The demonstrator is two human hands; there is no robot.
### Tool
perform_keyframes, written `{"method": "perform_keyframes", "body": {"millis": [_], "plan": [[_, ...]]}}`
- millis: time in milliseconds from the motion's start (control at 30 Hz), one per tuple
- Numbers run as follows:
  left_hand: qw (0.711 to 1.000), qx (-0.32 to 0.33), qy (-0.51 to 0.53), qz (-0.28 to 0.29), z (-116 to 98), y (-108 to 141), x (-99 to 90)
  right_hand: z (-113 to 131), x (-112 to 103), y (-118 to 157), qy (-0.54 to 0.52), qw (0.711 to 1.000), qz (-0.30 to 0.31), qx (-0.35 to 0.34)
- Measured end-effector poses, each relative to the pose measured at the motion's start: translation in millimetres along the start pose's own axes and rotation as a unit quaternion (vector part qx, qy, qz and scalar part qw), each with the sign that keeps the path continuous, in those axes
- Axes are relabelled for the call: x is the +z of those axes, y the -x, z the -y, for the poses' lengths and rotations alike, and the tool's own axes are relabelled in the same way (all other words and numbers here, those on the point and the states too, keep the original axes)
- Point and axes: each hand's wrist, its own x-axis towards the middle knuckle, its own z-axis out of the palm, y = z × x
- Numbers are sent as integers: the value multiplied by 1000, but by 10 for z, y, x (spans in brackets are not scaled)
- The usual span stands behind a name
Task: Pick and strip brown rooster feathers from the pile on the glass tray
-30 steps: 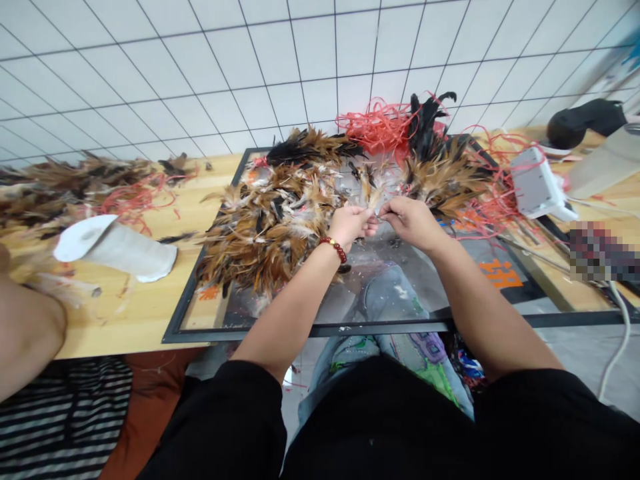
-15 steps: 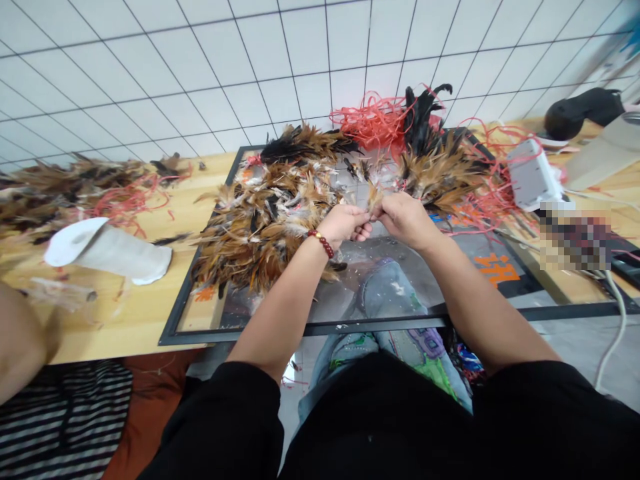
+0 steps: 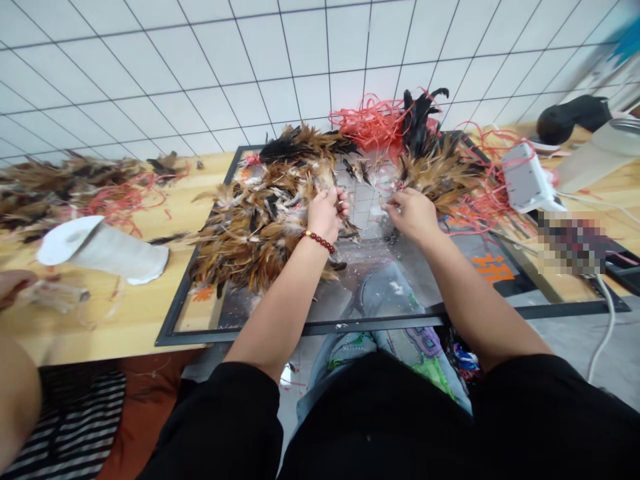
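Note:
My left hand [image 3: 328,217], with a red bead bracelet [image 3: 319,240] at its wrist, is closed at the right edge of a heap of brown feathers [image 3: 255,233]. A pale brown feather [image 3: 327,175] stands up from its fingers. My right hand [image 3: 414,215] is apart from it, in front of a bundle of brown feathers [image 3: 437,167]. Its thumb and forefinger are drawn together, and what they pinch, if anything, is too small to name. Both hands are over a black-framed glass panel [image 3: 325,328]. A few loose dark feathers [image 3: 357,170] lie between and beyond them.
Red plastic string [image 3: 370,123] is heaped by the tiled wall, beside black feathers [image 3: 423,117]. A white box [image 3: 530,177], a clear jar [image 3: 600,157] and a cable [image 3: 607,333] are at right. At left are a white roll [image 3: 107,247], more feathers [image 3: 65,180] and another person's hand [image 3: 15,287].
My hands, together before, have parted: the left went left to the heap with the feather, the right slightly right. At far left, another person's hand has come into view.

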Motion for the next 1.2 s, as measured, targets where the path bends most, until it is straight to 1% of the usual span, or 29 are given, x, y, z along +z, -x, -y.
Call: {"method": "perform_keyframes", "body": {"millis": [67, 133, 167, 200, 267, 333, 367, 400, 500, 567, 600, 633, 700, 767, 800, 833, 867, 900, 933, 1033, 1067, 1133, 1200], "plan": [[1000, 4, 10, -17, -8, -1, 6, 22, 111, -33, 19, 999, 29, 28], [1000, 6, 14, -20, -9, -5, 6, 19, 161, -86, 32, 998, 36, 42], [1000, 6, 14, -19, -8, -8, 4, 7, 159, -113, 29, 998, 32, 38], [1000, 6, 14, -19, -9, -11, 3, -8, 141, -135, 17, 999, 27, 25], [1000, 10, 15, -25, -13, -13, 1, -41, 67, -154, -32, 999, 18, -24], [999, 14, 15, -35, -20, -9, 2, -63, -24, -134, -81, 994, 6, -72], [999, 17, 14, -38, -23, -5, 4, -69, -67, -116, -96, 992, 0, -82], [999, 18, 13, -40, -24, -1, 6, -73, -105, -100, -103, 991, -9, -80], [999, 22, 14, -39, -17, 9, 10, -91, -193, -118, -81, 996, -16, -37], [999, 23, 20, -41, -13, 8, 10, -112, -234, -219, -42, 999, -10, -23], [998, 24, 23, -45, -14, 6, 9, -119, -248, -294, -18, 999, -4, -33], [998, 26, 27, -50, -19, 2, 7, -123, -254, -378, 8, 998, 5, -55], [997, 31, 35, -63, -35, -8, 2, -111, -236, -549, 59, 986, 54, -143], [996, 35, 42, -73, -52, -20, -5, -87, -183, -686, 113, 957, 120, -240], [995, 36, 44, -76, -59, -26, -9, -81, -153, -737, 140, 939, 153, -275], [995, 36, 45, -78, -63, -32, -13, -86, -128, -777, 165, 923, 182, -295], [995, 35, 44, -80, -65, -38, -16, -105, -113, -811, 185, 913, 204, -302], [995, 34, 43, -81, -64, -43, -19, -140, -112, -840, 197, 910, 215, -295], [995, 35, 43, -82, -62, -47, -20, -190, -126, -869, 201, 914, 215, -279], [995, 37, 44, -76, -51, -44, -15, -384, -216, -940, 171, 948, 175, -203], [996, 38, 45, -72, -46, -39, -10, -442, -240, -948, 163, 950, 185, -191], [996, 36, 41, -67, -36, -26, 0, -507, -253, -925, 157, 943, 223, -189], [997, 31, 35, -68, -26, -16, 6, -492, -223, -856, 152, 938, 245, -193]]}}
